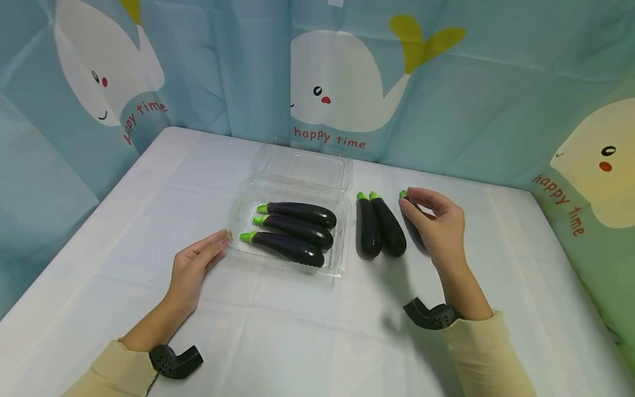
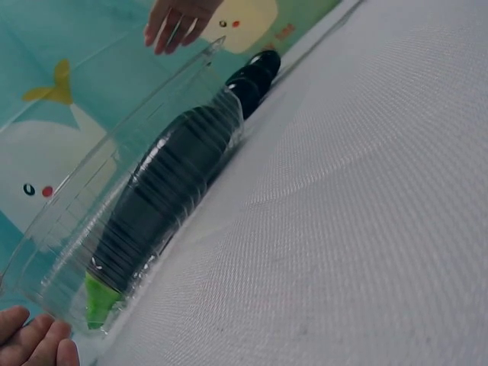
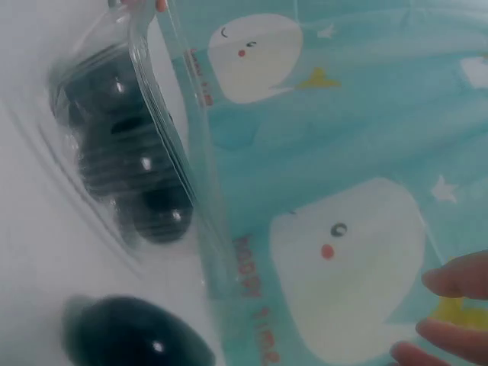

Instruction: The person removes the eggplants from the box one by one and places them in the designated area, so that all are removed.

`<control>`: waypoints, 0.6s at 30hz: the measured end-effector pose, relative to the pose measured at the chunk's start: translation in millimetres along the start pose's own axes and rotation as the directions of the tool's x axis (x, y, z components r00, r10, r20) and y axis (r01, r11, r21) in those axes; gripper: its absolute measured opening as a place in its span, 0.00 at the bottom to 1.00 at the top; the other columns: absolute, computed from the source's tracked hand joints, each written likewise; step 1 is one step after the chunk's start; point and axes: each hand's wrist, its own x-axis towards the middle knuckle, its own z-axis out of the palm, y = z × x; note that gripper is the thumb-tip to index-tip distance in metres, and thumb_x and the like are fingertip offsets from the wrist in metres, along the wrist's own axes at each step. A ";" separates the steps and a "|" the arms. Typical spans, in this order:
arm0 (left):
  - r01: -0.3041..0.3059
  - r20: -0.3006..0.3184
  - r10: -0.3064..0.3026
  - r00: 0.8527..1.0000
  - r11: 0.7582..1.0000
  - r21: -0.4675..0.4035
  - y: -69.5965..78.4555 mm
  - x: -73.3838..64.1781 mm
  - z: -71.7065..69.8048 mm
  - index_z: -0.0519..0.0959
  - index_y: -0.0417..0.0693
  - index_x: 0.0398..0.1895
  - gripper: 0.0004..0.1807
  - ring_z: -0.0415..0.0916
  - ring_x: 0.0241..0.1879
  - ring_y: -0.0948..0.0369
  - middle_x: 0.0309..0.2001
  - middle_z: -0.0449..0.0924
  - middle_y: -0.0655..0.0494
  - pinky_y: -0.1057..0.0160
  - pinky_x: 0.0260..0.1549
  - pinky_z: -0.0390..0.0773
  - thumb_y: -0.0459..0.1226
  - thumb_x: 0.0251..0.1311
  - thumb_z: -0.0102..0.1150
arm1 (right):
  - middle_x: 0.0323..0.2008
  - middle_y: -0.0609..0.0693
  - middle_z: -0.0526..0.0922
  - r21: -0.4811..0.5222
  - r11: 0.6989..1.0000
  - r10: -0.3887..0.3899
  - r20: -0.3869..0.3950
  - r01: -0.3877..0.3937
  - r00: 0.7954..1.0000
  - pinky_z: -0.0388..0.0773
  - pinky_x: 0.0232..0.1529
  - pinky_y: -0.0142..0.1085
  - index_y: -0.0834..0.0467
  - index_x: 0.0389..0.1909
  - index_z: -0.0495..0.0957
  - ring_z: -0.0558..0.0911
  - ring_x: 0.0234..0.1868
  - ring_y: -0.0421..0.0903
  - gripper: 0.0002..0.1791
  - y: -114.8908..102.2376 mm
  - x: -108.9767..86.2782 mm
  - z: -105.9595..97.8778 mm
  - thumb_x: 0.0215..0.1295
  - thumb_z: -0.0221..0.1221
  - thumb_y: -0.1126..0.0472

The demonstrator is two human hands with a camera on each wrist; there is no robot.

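A clear plastic clamshell container [image 1: 338, 271] lies with its lid [image 1: 297, 165] folded back. Inside it are three dark eggplants with green stems, the nearest eggplant [image 1: 288, 248] along the front wall. My left hand [image 1: 195, 264] pinches the container's left edge between thumb and fingers. To the container's right, two eggplants [image 1: 389, 227] lie side by side. My right hand [image 1: 441, 226] hovers over another eggplant [image 1: 414, 231], partly hiding it, thumb and fingers apart near its stem end. In the right wrist view the fingers [image 3: 465, 276] are spread with nothing between them.
A white cloth covers the table [image 1: 278, 336]. Behind and at the sides hangs a blue curtain [image 1: 258, 66] with whale prints, close to the table's back edge. Black wrist devices [image 1: 430, 315] sit at both sleeve cuffs.
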 end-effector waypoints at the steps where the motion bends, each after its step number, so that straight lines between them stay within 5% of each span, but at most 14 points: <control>1: -0.001 0.001 0.001 1.000 1.000 0.002 -0.2 0.0 0.0 0.64 0.19 0.55 0.22 0.74 0.49 0.67 0.48 0.78 0.61 0.71 0.47 0.74 0.29 0.64 0.50 | 0.42 0.53 0.81 -0.012 1.000 -0.007 0.017 0.007 1.000 0.76 0.44 0.26 0.67 0.45 0.78 0.77 0.45 0.42 0.16 -0.4 -1.4 1.5 0.56 0.63 0.63; 6: -0.003 0.002 0.003 1.000 1.000 0.003 -0.7 -0.1 0.2 0.64 0.19 0.55 0.22 0.74 0.49 0.66 0.48 0.78 0.61 0.71 0.47 0.74 0.29 0.64 0.49 | 0.45 0.56 0.80 -0.060 0.997 -0.042 0.122 0.050 0.992 0.75 0.47 0.27 0.67 0.47 0.77 0.76 0.47 0.39 0.19 -1.2 -7.8 11.0 0.58 0.62 0.60; 18: 0.002 -0.002 -0.002 1.000 1.000 -0.001 0.1 0.3 0.4 0.64 0.19 0.55 0.22 0.74 0.49 0.66 0.48 0.79 0.61 0.71 0.47 0.74 0.29 0.64 0.50 | 0.47 0.57 0.78 -0.004 0.999 -0.051 0.260 0.054 0.964 0.77 0.43 0.27 0.67 0.46 0.77 0.77 0.47 0.49 0.18 -4.6 -13.1 31.7 0.56 0.64 0.63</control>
